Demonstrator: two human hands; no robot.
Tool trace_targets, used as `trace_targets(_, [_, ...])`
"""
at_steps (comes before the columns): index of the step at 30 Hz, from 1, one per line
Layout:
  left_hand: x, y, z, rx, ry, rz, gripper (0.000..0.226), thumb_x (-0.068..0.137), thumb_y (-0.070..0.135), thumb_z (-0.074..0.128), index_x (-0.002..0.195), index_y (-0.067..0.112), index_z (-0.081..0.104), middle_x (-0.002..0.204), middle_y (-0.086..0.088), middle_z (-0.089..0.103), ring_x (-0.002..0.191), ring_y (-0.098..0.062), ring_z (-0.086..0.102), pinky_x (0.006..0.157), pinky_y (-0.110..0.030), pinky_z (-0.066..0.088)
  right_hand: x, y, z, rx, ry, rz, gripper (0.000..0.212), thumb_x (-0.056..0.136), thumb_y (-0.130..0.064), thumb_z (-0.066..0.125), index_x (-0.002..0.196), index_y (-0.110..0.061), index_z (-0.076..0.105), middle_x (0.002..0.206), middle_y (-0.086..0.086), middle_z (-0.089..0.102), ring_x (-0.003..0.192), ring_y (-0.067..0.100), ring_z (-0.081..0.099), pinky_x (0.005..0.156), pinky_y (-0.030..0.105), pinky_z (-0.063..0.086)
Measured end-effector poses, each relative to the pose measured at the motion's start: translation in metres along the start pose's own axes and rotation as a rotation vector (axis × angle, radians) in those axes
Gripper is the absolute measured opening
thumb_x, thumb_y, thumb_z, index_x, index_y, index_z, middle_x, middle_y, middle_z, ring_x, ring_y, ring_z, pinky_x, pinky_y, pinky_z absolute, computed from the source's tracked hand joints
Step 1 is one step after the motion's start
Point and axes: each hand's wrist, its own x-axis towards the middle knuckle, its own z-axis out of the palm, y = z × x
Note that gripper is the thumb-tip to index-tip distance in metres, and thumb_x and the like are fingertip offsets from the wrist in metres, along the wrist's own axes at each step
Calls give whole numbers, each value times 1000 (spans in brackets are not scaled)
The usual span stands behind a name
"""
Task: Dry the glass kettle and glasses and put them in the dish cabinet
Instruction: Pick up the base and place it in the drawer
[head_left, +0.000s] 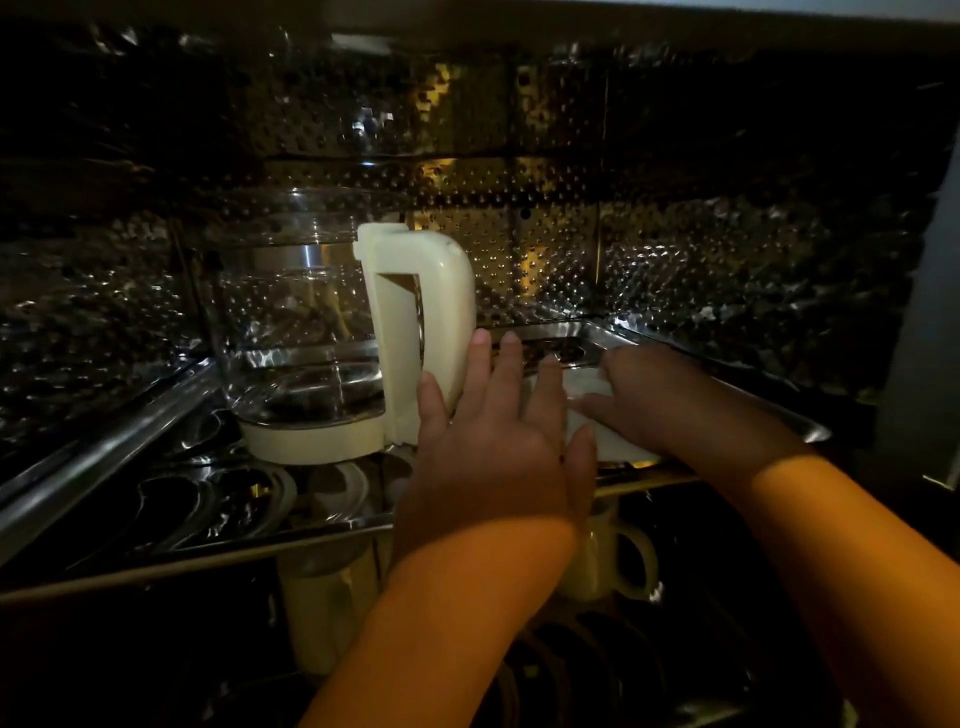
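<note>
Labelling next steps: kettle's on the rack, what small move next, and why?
Probably draw the left hand back off the handle: the glass kettle already stands upright on the rack, and the hand's straight fingers only rest against it, gripping nothing.

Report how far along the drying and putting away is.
Done: the glass kettle stands on the cabinet's upper rack. In hand: the left hand rests straight fingers on its handle; the right hand holds a white item, perhaps the cloth, on a steel tray. Left: the glasses, none visible here.
</note>
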Motion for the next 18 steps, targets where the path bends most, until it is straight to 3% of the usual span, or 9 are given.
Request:
trace_targets(2, [2,1,-4,-52,-111,-32,79,77,50,3,140,19,39,150,-13,29,139,-24,11,100,-49,3,-2,1,-1,8,14,-9,39,89,-42,53,107,-8,56,112,12,60,99,25,55,72,26,37])
trace_targets(3, [2,1,-3,-49,-119,-44,84,73,51,-5,145,22,28,155,-9,17,138,-19,-3,101,-45,-3,-5,0,-2,24,24,-11,41,89,-43,54,110,-8,56,113,11,60,101,25,55,74,27,39])
trace_targets(4, [2,1,-4,-30,-116,-48,84,73,51,-4,144,21,29,154,-9,18,139,-20,0,101,-45,0,-7,-1,-3,48,32,-6,42,88,-44,54,112,-9,56,115,10,60,102,24,55,77,27,41])
trace_targets(5, [1,1,-7,-17,-128,-57,79,77,49,2,140,18,39,150,-12,30,139,-24,14,101,-48,8,-10,-2,-5,73,49,-6,43,88,-44,54,114,-10,56,116,9,60,103,24,55,79,28,43])
trace_targets(8, [-1,2,-3,20,-61,-54,58,82,40,27,116,11,64,124,-15,60,118,-33,54,88,-58,37,-22,-7,-13,128,110,-33,38,90,-41,52,116,-14,57,116,6,61,104,22,56,81,28,44])
trace_targets(11, [-2,5,-3,24,-15,-52,53,81,36,33,110,9,67,119,-15,63,112,-34,58,84,-61,36,-37,-16,-26,129,110,-43,38,93,-40,45,122,-17,51,126,5,55,113,21,51,91,32,42])
trace_targets(14, [-4,6,-8,13,-24,-47,51,80,33,34,113,9,65,123,-14,61,116,-32,55,89,-56,28,-51,-26,-36,37,5,-27,47,96,-42,36,137,-20,36,146,2,35,132,21,31,109,42,25])
trace_targets(18, [-10,3,-26,9,-92,-37,50,80,33,35,113,10,65,122,-13,62,114,-32,57,88,-55,36,-66,-32,-50,-23,-143,-28,55,97,-43,30,147,-26,14,156,-3,12,142,19,10,113,43,7])
